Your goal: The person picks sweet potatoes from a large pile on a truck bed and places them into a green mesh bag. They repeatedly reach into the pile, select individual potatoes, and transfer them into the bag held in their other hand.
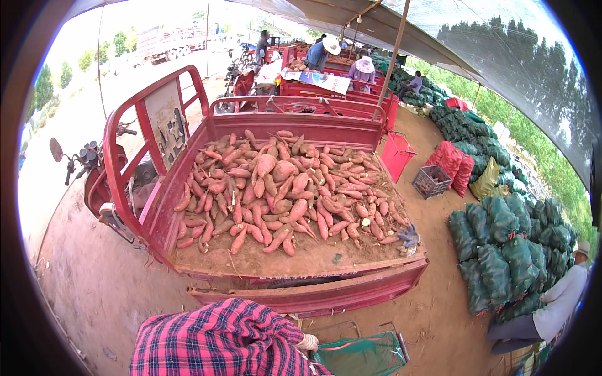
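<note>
From the bottom left a pink and navy plaid sleeve reaches inward. My left hand (308, 343), in a pale glove, is curled at the left corner of a green mesh bag (360, 355), which hangs on a metal frame. My right hand is out of view. Beyond the bag stands a red cargo tricycle, its rear tailgate (310, 293) lowered. Many sweet potatoes (282, 188) lie heaped on its dirt-covered bed (301, 261). A bluish-grey work glove (409, 235) rests at the bed's right rear corner.
Filled green mesh sacks (508, 254) are stacked at right, beside a bending person (550, 310). Red sacks (454, 164), a grey plastic crate (431, 181) and a red basket (396, 152) stand nearer the cart. Behind are people and more loaded carts. A pole (395, 51) supports the canopy.
</note>
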{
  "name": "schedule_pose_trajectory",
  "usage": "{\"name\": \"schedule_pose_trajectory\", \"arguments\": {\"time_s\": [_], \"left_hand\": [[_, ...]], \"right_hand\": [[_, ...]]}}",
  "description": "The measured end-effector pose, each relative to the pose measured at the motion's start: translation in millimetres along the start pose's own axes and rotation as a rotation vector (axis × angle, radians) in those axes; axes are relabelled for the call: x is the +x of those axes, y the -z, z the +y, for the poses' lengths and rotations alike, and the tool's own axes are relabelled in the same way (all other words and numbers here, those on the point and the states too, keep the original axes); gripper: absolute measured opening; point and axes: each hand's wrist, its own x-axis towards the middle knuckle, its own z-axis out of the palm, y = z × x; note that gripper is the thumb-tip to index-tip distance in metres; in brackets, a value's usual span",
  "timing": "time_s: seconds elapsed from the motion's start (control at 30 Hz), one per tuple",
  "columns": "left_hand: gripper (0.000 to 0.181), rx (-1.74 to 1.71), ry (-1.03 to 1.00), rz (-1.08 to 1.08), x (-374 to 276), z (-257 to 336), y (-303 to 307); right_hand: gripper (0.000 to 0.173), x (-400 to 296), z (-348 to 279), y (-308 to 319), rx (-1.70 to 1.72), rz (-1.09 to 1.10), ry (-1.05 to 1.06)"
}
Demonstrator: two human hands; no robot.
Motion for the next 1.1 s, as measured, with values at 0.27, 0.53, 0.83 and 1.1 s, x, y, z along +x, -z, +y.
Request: {"name": "schedule_pose_trajectory", "arguments": {"time_s": [0.27, 0.53, 0.83, 1.1], "left_hand": [[0.050, -0.194, -0.072, 0.063, -20, -13, -2], [0.021, -1.101, 0.042, 0.445, -67, -44, -88], [0.032, -0.764, 0.551, 0.337, -56, 14, -37], [0.043, -0.440, 1.268, 0.452, 23, 91, 6]], "right_hand": [[0.051, -6, 12, -2, 0.005, 0.021, -0.003], [0.057, -9, 31, 1, -0.041, -0.019, 0.034], [0.080, 14, 93, 42, 0.175, -0.106, 0.056], [0.019, -7, 84, 65, 0.347, -0.053, 0.180]]}}
